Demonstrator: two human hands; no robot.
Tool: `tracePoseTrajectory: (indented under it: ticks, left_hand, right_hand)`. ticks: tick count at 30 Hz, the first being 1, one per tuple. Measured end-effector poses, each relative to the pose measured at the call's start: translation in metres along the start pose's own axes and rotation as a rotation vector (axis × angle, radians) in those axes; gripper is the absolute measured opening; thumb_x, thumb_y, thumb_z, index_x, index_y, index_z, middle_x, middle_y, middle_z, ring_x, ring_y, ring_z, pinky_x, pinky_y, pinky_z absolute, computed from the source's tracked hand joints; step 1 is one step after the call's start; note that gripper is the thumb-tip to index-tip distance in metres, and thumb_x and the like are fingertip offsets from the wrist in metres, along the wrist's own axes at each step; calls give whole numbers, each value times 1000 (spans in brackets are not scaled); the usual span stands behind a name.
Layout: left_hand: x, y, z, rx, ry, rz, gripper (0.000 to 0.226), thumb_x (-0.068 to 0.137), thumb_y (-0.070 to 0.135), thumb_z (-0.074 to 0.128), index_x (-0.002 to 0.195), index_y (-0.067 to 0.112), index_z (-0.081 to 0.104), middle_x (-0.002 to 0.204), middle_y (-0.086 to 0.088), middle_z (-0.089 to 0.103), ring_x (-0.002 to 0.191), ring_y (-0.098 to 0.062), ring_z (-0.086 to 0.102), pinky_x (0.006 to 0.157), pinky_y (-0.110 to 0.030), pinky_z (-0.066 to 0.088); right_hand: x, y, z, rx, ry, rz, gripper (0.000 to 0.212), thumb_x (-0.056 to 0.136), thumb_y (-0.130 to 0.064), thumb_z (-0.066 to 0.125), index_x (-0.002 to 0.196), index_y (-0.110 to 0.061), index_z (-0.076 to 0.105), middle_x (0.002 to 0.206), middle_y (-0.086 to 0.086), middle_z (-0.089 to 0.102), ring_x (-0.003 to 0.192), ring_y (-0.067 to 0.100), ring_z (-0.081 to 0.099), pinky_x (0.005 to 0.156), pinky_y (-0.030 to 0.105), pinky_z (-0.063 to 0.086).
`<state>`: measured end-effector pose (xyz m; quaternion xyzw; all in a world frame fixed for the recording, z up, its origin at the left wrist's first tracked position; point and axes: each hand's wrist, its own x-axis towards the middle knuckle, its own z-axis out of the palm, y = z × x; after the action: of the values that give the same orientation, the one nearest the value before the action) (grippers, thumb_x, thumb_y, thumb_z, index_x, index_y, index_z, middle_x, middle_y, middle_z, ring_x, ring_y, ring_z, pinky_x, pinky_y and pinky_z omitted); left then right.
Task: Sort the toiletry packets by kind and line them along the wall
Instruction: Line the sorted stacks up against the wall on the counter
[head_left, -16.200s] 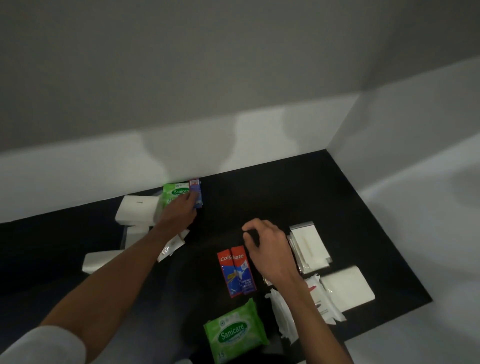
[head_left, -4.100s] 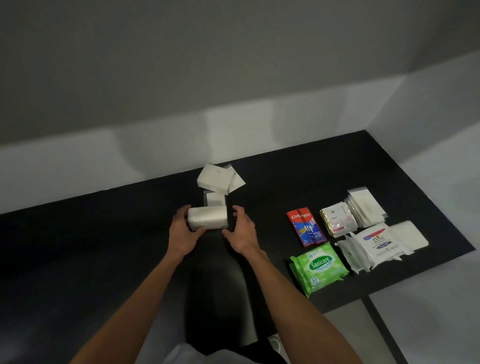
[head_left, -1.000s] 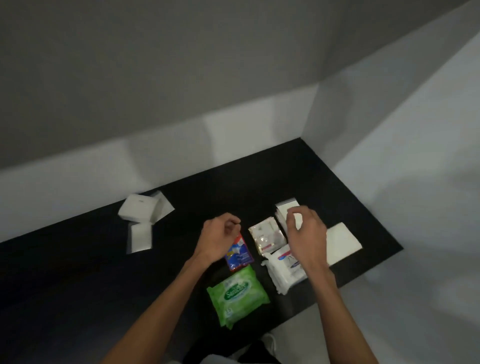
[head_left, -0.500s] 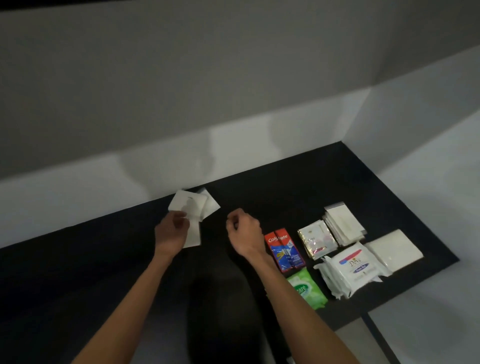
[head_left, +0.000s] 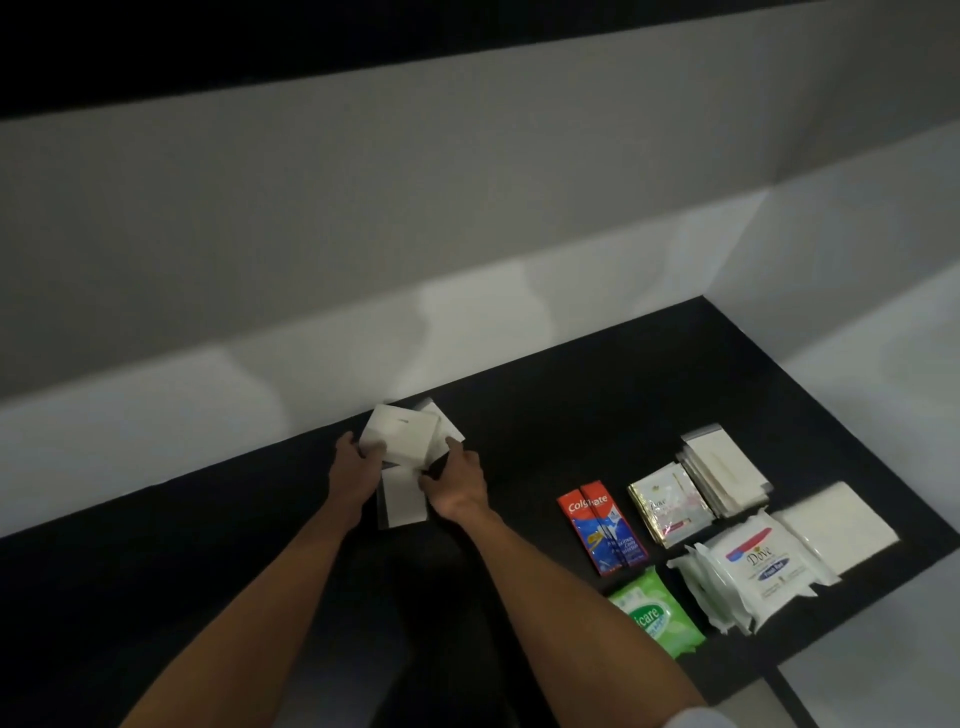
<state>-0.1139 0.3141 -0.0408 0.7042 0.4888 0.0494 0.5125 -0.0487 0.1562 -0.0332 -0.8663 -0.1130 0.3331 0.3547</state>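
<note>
hands: we pinch the white packet (head_left: 399, 435), left hand (head_left: 355, 472) and right hand (head_left: 457, 482) on opposite edges.
why: we square it toward the wall (head_left: 467, 322).

Your left hand (head_left: 354, 475) and right hand (head_left: 456, 480) both grip a white packet (head_left: 399, 439) near the wall (head_left: 467, 218), on the black table (head_left: 597, 395). Another flat white packet (head_left: 402, 499) lies just below it, between your hands. Well apart to the right: Colgate sachets (head_left: 602, 527), Dove sachet (head_left: 667, 506), clear sleeves stack (head_left: 724, 475), Dove wipes packs (head_left: 753, 569), green Sanicare wipes (head_left: 657, 618), white flat pack (head_left: 839, 525).
</note>
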Motion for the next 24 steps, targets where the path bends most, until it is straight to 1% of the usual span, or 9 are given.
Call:
tracePoseTrajectory:
  ticks: [3,5,8,12,14,16,19,22,24]
  left_hand:
    - [-3,-5,2,63,-30,62,55,102,20,63,155,15,47,149,-12,57,131,-30,57,101,-39,47]
    - [-6,-11,-1,72,-29,107,50,95,12,68,144,17,58,138,-8,63,120,-24,61,94,-36,50]
    - [-18,-22,-9,82,-10,196,59,83,4,78,136,22,60,132,-4,61,118,-21,62,97,-40,57]
    - [-42,-27,-15,125,-52,279,66,79,4,87,133,26,57,131,3,55,118,-15,60,96,-31,55]
    - [-51,-25,-19,133,-62,310,60,79,21,91,128,35,59,131,6,57,117,-9,61,96,-29,54]
    - [-61,-20,-24,65,-103,328,51,78,37,90,119,44,60,131,9,60,116,-7,63,96,-33,56]
    - [-89,-3,-25,-110,-212,302,40,83,42,87,111,35,59,125,9,67,115,-9,66,94,-37,59]
    - [-115,12,-17,-223,-236,279,39,85,43,86,105,27,56,116,4,74,110,-12,72,90,-43,63]
    - [-129,22,-9,-263,-191,267,41,84,47,84,104,24,55,114,4,74,109,-13,72,88,-43,64]
  right_hand:
    - [3,0,10,10,-32,-8,78,96,-37,76,162,-29,35,158,11,33,142,33,44,117,41,44]
    - [-1,1,12,58,8,-29,69,94,-34,79,154,-25,47,156,8,36,136,27,50,114,36,46]
    - [-12,8,6,97,131,-90,56,92,-24,83,140,-17,55,152,2,39,128,17,57,108,22,43]
    - [-27,25,-11,242,192,-219,60,86,-18,87,135,-20,52,151,-14,42,132,0,44,104,8,36]
    - [-36,31,-23,328,140,-253,50,86,-27,88,122,-32,54,145,-15,55,131,0,51,100,13,42]
    - [-47,34,-36,393,89,-247,38,89,-41,85,109,-30,55,130,-13,65,123,5,61,94,20,52]
    - [-65,35,-56,476,114,-225,38,93,-58,76,103,-28,55,109,-3,70,102,11,70,88,34,61]
    - [-83,35,-73,531,100,-212,40,94,-65,69,113,-34,53,116,1,68,103,14,71,90,38,63]
    - [-95,38,-83,613,59,-230,45,93,-55,76,126,-37,51,126,0,67,110,15,72,90,39,65]
